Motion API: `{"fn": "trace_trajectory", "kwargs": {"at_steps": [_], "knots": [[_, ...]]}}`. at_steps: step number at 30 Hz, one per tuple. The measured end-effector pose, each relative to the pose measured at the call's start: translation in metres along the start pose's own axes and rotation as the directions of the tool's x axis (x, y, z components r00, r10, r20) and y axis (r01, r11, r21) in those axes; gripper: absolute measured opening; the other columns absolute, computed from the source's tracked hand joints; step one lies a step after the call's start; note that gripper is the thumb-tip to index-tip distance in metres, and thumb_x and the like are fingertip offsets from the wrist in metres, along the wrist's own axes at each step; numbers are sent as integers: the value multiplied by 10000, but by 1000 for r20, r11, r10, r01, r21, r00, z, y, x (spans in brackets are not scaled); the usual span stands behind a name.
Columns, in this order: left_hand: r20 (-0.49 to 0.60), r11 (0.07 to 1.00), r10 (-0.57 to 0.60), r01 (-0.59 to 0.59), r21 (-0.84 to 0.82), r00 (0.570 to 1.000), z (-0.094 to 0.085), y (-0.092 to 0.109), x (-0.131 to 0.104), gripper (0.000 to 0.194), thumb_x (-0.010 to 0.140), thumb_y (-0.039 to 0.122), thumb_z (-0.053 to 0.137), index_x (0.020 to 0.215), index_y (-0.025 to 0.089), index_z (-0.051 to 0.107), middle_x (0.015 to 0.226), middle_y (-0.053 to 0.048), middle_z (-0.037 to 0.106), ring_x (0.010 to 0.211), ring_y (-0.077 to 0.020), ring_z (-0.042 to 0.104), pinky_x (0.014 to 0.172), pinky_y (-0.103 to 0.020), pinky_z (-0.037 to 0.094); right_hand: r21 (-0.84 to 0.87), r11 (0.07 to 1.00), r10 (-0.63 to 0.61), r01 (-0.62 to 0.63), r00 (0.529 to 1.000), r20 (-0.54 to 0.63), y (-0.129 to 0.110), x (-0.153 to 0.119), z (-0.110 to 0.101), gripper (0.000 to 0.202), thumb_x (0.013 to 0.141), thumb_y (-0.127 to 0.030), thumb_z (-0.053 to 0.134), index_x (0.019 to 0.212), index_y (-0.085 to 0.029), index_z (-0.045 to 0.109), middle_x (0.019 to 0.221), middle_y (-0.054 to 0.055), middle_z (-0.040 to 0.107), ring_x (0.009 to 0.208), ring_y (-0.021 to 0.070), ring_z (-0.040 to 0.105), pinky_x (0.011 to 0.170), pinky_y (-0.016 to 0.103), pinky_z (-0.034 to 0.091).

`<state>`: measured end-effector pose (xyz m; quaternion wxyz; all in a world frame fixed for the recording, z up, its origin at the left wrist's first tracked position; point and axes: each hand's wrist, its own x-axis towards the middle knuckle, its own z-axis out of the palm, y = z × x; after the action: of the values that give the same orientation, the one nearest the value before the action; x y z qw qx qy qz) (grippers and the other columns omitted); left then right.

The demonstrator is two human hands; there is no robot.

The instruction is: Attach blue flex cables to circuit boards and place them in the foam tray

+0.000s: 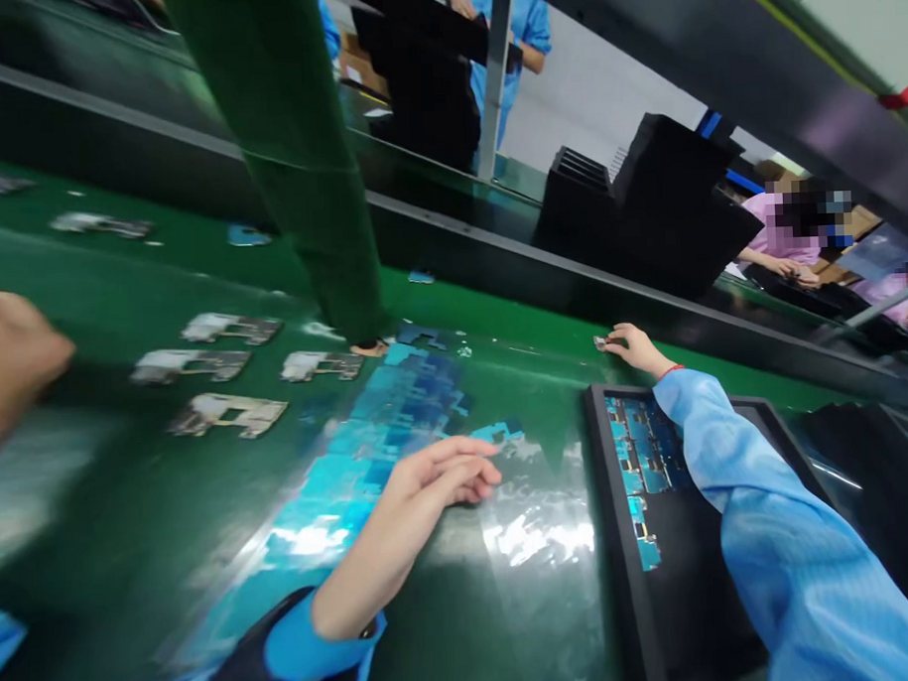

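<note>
My left hand [444,478] hovers over the green work mat [448,609]. Its fingers are loosely bent, and I see nothing in them. Close beyond its fingertips lie small blue circuit boards [506,431]. Beside it runs a long strip of overlapping blue circuit boards [375,448] under shiny clear film. My right hand [637,349] reaches past the far edge of a black tray [604,474]. Thumb and fingers pinch a small silvery piece [600,343], too small to make out in detail. Blue boards [628,454] stand in rows inside the tray, partly hidden by my right sleeve.
Several silvery board parts [229,416] lie at the left, near a co-worker's blurred hand [15,366]. A green-wrapped post [306,177] rises from the mat. Black stacked trays [650,214] stand behind a long dark rail [487,245]. Other people work beyond it.
</note>
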<state>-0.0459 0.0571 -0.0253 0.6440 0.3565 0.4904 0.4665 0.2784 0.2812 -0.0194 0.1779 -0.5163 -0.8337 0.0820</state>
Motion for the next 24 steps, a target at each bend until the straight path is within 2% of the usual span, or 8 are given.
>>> {"fn": "trace_trajectory", "kwargs": {"at_steps": [4,7,11,14,18,20,22,24], "knots": [[-72,999,12,-15,-38,997,-4,2,2,260,613,387,730,767,179,708,677,-37,705,633,-172,630,621,-276,501,155,973,164,-173,984,71,17,-5,-6,233,707,-230,757,620,-206,542,660,48,634,680,182,620,726,369,517],[-114,998,11,-19,-64,993,-6,0,4,296,609,408,760,793,182,706,741,-49,722,711,-190,645,690,-299,514,265,928,240,-263,964,115,7,-11,-15,302,701,-316,762,635,-210,487,590,22,608,572,154,597,609,326,501],[-123,998,25,-33,-61,992,-1,-4,4,477,611,460,808,1001,210,690,992,-73,734,982,-246,650,854,-341,509,430,868,213,-249,968,131,-61,-24,-6,354,693,-431,763,704,-197,498,684,27,648,627,143,635,620,290,507],[-91,998,40,-45,-53,995,5,-7,4,569,630,517,804,1112,257,649,1125,-55,694,1051,-250,633,862,-352,525,666,719,43,-202,968,247,-136,-46,17,397,639,-436,817,727,-176,529,686,6,641,634,129,638,622,262,503],[-58,996,71,-74,-45,996,5,-7,6,436,637,575,784,808,185,693,791,-38,696,774,-206,664,740,-319,552,805,544,-134,-238,922,364,-200,-66,40,418,638,-468,821,720,-157,554,679,0,639,602,109,607,591,237,486],[-102,993,100,-106,-58,990,1,-5,7,408,654,556,780,751,171,683,706,-21,668,702,-175,640,679,-277,539,804,561,-141,-195,935,325,-204,-63,45,380,754,-512,719,782,-150,605,750,27,669,655,128,628,626,260,510],[-185,984,139,-157,-88,973,-3,0,7,362,678,511,774,778,174,689,767,-19,682,768,-166,637,683,-243,528,726,686,-176,-43,959,223,-193,-57,51,356,833,-496,647,915,-150,666,941,80,699,855,185,663,777,328,540],[-284,971,164,-206,-125,945,-8,5,7,294,697,449,763,814,188,692,854,-11,695,834,-156,627,695,-219,517,533,832,-271,153,951,151,-177,-51,58,367,810,-443,705,1042,-160,684,1195,133,642,1123,265,596,971,428,482]]}}
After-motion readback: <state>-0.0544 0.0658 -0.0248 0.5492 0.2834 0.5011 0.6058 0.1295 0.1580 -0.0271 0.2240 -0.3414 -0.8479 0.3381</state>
